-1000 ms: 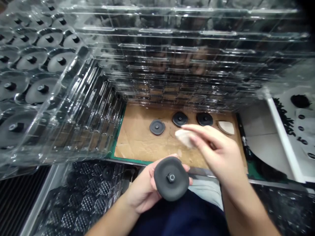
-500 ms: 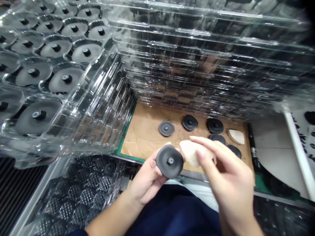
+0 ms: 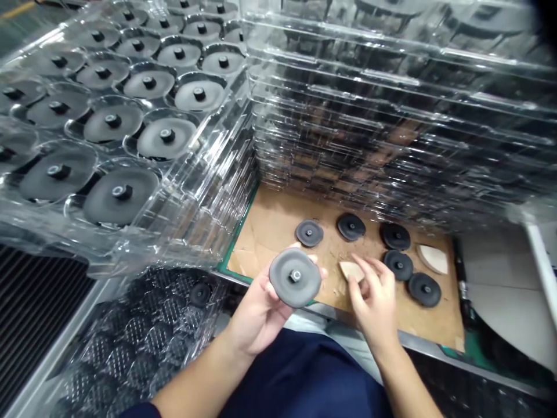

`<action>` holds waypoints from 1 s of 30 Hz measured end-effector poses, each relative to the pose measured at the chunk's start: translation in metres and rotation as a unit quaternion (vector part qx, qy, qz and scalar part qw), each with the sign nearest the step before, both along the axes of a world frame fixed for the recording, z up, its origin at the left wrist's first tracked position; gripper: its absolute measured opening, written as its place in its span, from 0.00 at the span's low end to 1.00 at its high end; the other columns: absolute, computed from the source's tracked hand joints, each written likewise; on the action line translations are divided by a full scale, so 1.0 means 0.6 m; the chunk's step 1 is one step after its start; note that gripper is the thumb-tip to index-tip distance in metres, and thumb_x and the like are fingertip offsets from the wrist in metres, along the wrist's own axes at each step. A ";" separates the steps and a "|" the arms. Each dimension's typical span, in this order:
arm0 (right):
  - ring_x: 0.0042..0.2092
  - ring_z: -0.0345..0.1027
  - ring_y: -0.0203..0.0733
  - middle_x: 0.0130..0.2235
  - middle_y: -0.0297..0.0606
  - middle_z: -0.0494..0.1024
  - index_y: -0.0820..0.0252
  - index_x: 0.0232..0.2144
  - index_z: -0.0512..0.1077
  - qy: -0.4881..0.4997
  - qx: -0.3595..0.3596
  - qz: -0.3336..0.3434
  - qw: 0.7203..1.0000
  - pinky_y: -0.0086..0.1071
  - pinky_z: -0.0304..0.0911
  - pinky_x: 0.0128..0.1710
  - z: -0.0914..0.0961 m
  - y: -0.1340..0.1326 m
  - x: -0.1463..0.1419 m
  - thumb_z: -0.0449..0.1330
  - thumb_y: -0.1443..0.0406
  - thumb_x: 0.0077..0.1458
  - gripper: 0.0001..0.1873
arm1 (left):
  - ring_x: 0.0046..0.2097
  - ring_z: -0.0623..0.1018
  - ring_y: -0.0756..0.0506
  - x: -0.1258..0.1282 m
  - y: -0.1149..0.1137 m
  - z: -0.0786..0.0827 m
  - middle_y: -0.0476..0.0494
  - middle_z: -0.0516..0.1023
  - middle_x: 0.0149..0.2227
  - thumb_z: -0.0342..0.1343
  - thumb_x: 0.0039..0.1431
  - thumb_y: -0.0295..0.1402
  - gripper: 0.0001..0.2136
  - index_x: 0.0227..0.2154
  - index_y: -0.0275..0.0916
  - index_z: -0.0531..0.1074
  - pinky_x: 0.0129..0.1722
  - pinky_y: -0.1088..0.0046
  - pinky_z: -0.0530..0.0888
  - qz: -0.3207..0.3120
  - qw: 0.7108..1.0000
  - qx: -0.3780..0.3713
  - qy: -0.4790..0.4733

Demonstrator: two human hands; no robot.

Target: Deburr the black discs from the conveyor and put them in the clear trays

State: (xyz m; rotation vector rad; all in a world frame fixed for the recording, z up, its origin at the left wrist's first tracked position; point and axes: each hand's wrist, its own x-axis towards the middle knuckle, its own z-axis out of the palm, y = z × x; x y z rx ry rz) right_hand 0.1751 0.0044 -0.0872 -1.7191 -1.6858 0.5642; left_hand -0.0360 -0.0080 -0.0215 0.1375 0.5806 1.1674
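Observation:
My left hand (image 3: 261, 307) is closed around the rim of a dark rounded-square disc (image 3: 285, 284). The disc faces up, showing a short stub with a metal-ringed hole at its centre. Low over the cardboard, my right hand (image 3: 374, 296) has thumb and fingers on a cream wedge-shaped piece (image 3: 350, 270); its tip points left. Whether this piece rests on the cardboard is hard to tell. Beyond my hands lie several similar discs, among them a greyer one (image 3: 309, 233) and a black one (image 3: 350, 227). A second cream wedge (image 3: 433, 258) lies at the right.
Brown cardboard (image 3: 265, 217) covers the green-edged work surface. Tall stacks of clear plastic trays (image 3: 331, 133) wall off the back. At the left, a clear tray (image 3: 183, 168) holds rows of discs. More clear dimpled trays (image 3: 143, 342) sit lower left. A white panel (image 3: 505, 273) stands right.
My right hand has moved away from the disc and down toward the cardboard with the cream wedge. The disc stays in my left hand, now tipped flatter. The view has shifted left.

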 end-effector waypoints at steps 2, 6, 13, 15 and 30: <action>0.34 0.68 0.38 0.53 0.50 0.64 0.56 0.52 0.70 0.016 0.020 0.005 1.000 0.37 0.70 0.32 0.013 -0.014 -0.016 0.56 0.64 0.57 0.20 | 0.46 0.80 0.41 0.001 -0.002 0.002 0.45 0.78 0.48 0.66 0.46 0.42 0.24 0.47 0.43 0.73 0.50 0.66 0.74 -0.018 1.000 0.001 -0.021; 0.31 0.67 0.36 0.52 0.49 0.68 0.55 0.50 0.71 0.065 0.004 0.055 0.996 0.36 0.71 0.34 0.034 -0.033 -0.041 0.56 0.67 0.56 0.18 | 0.45 0.80 0.39 0.005 -0.014 -0.005 0.43 0.75 0.52 0.60 0.52 0.45 0.25 0.54 0.51 0.67 0.45 0.64 0.76 -0.010 0.995 0.083 0.062; 0.31 0.72 0.37 0.35 0.41 0.79 0.59 0.42 0.74 0.165 -0.077 0.049 0.982 0.31 0.72 0.33 0.048 -0.051 -0.022 0.56 0.65 0.59 0.10 | 0.54 0.73 0.41 0.014 -0.026 -0.018 0.41 0.72 0.53 0.65 0.46 0.19 0.51 0.64 0.59 0.40 0.57 0.58 0.67 -0.003 0.766 0.408 0.496; 0.35 0.74 0.38 0.35 0.40 0.79 0.58 0.42 0.74 0.195 -0.078 0.029 0.977 0.30 0.72 0.34 0.069 -0.062 -0.015 0.57 0.63 0.59 0.10 | 0.53 0.74 0.41 0.018 -0.027 -0.018 0.38 0.71 0.53 0.65 0.48 0.23 0.51 0.65 0.55 0.35 0.55 0.57 0.69 -0.021 0.733 0.428 0.528; 0.30 0.65 0.32 0.31 0.30 0.78 0.51 0.37 0.78 0.320 -0.236 0.213 0.892 0.25 0.62 0.32 0.188 -0.050 0.004 0.65 0.66 0.52 0.09 | 0.49 0.76 0.43 0.025 -0.044 0.026 0.39 0.74 0.46 0.62 0.52 0.42 0.24 0.49 0.40 0.62 0.52 0.66 0.72 -0.113 0.718 0.405 0.554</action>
